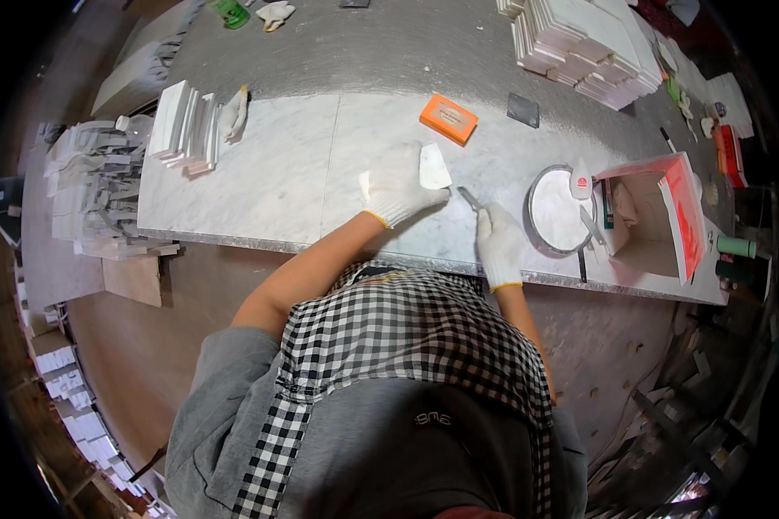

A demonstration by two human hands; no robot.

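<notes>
My left hand (400, 183), in a white knitted glove with a yellow cuff, is closed over a white tile piece (435, 168). The tile's smooth face shows past the fingers, and a white corner pokes out on the hand's other side; the rest is covered. To its right, my right hand (498, 240), gloved the same way, grips a slim grey tool with a flat blade-like end (470, 199). That end points up and left toward the tile, a small gap from it. Whether it is a knife or a scraper, I cannot tell.
Beyond the hands lie an orange box (448, 119) and a dark square pad (523, 111) on the marble slab (286, 156). Rightward stand a round container of white material (561, 212), a small bottle (581, 180) and an open carton (649, 216). Tile stacks (182, 130) stand left.
</notes>
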